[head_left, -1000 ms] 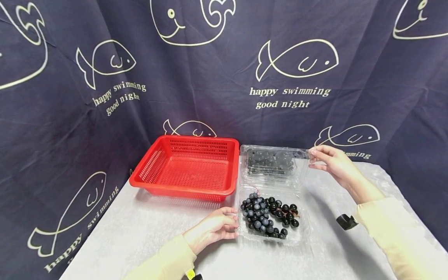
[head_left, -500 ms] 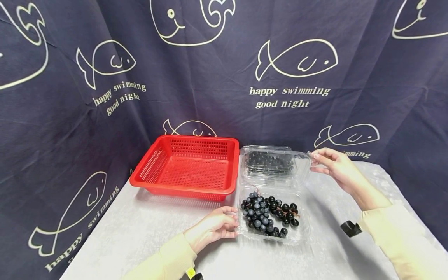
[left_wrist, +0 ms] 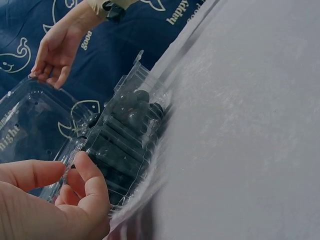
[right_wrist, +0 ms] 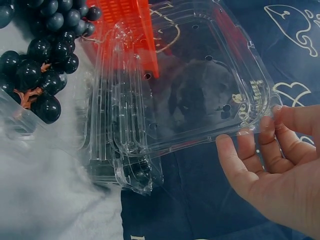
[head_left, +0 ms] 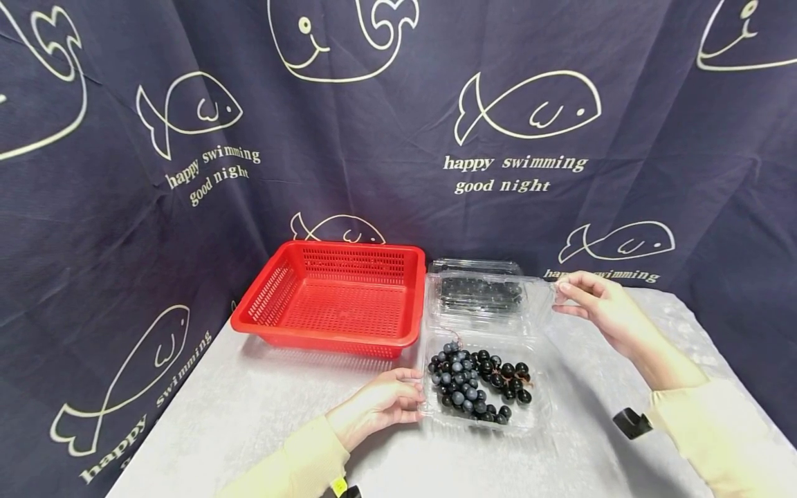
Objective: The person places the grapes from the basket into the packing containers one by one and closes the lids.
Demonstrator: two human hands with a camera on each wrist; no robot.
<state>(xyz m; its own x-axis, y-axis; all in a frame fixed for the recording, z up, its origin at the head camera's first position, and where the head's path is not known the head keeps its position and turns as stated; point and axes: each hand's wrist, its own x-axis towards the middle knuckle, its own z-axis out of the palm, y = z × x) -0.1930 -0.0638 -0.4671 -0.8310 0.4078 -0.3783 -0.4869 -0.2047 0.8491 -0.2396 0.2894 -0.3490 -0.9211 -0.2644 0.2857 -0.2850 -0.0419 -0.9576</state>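
Observation:
A clear plastic clamshell box stands on the table with bunches of dark grapes in its base. Its hinged lid is raised on the far side, see-through and dotted with small holes. My right hand pinches the lid's right corner between thumb and fingers. At the near left, my left hand holds the rim of the base, thumb and fingers bent around it in the left wrist view. Glossy black grapes with a brown stem show near the right side of the base.
Left of the clamshell sits a red perforated basket, close beside it. Behind the raised lid, a second clear box with dark contents is partly seen through the plastic. A dark blue fish-print curtain hangs behind the grey-white table.
My right hand has shifted slightly right and down in the head view, and the lid has tilted up and toward me. The left hand, base and grapes have stayed put.

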